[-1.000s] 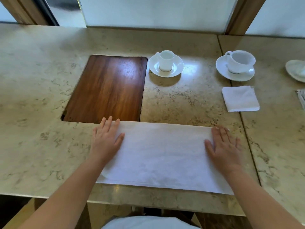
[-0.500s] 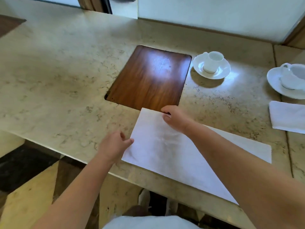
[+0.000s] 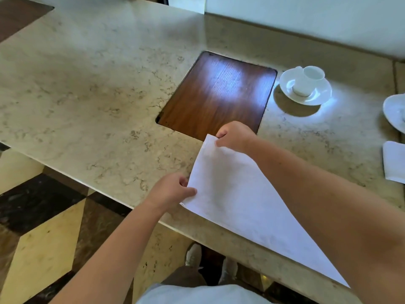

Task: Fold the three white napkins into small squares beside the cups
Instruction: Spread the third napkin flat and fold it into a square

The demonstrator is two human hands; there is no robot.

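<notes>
R forearm hides napkin's (image 3: 236, 194) right end; 2nd saucer (image 3: 394, 110) & folded napkin (image 3: 394, 163) cut off at right edge | long strip runs along counter's (image 3: 98, 95) near edge, left end lifted | white, smooth | L hand (image 3: 173, 191) pinches near-left corner, R hand (image 3: 234, 134) pinches far-left corner by wood inlay (image 3: 217, 95).

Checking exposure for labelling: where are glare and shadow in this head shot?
Head view: glare streaks the wooden inset; a bright patch and dark shadow flank the saucer of the cup; wide-angle distortion bends the marble counter edge.
</notes>
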